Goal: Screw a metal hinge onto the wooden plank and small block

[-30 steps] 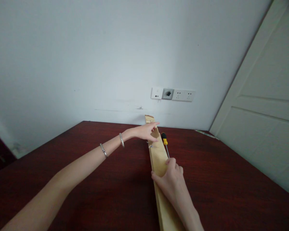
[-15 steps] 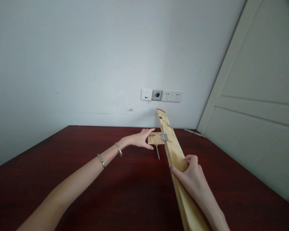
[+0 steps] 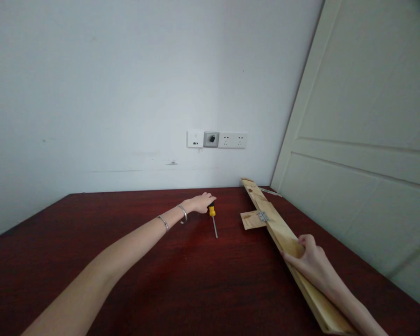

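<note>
Wooden board (image 3: 283,229) clamped between thumb and fingers of the right hand (image 3: 313,261); left hand (image 3: 199,204) at the end of a yellow-and-black screwdriver (image 3: 213,213), finger closure not discernible.

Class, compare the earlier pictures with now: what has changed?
The right hand has shifted the wooden board rightward, past the screwdriver; the hinged block now sticks out to the left. The left hand has left the block for the screwdriver; whether it grips is unclear. Unchanged: the right hand's hold on the board.

Screwdriver (image 3: 212,212) on the table (image 3: 182,280), left of the plank (image 3: 283,228), wall sockets (image 3: 233,140) behind both.
</note>
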Action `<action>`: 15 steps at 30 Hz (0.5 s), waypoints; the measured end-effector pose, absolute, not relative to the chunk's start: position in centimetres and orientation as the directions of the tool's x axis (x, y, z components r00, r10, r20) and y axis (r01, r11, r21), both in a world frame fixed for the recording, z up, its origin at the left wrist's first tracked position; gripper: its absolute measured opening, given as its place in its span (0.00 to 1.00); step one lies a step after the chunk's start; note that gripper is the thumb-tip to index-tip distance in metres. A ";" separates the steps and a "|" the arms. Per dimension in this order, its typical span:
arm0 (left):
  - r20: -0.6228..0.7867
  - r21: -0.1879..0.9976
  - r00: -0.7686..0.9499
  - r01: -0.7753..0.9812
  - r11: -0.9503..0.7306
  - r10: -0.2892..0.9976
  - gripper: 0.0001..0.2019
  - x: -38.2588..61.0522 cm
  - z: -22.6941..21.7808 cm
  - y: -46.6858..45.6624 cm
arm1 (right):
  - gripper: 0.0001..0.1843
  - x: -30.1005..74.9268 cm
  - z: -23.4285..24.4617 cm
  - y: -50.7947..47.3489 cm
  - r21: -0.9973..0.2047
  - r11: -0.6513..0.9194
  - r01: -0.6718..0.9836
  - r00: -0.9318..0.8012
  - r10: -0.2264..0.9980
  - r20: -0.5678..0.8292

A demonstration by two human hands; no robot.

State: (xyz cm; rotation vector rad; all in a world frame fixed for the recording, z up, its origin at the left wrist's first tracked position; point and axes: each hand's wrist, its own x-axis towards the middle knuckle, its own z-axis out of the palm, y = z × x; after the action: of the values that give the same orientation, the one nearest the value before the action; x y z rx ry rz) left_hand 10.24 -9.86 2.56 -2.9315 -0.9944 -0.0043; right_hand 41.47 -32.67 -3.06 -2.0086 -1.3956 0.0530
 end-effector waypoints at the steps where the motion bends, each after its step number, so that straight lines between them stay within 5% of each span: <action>1: 0.011 -0.085 0.803 0.595 -0.799 0.596 0.29 10.5 2.2 -9.6 | 0.25 41.8 -3.3 -32.7 -0.553 -0.194 0.810 0.427 0.841 0.331; 5: -0.021 -0.214 0.853 0.505 -0.836 0.521 0.31 11.2 1.4 -8.8 | 0.23 42.7 -4.1 -32.8 -0.559 -0.196 0.806 0.422 0.853 0.309; 15: 0.006 -0.350 0.930 0.346 -0.871 0.367 0.10 11.4 0.6 -7.6 | 0.22 43.0 -4.7 -32.8 -0.520 -0.191 0.833 0.392 0.866 0.309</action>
State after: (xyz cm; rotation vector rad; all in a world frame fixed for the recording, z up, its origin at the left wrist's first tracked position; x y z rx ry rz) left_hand 11.37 -7.60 0.61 -2.7389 -0.5222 0.0852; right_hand 43.05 -32.83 -4.66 -2.0295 -1.4488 0.0701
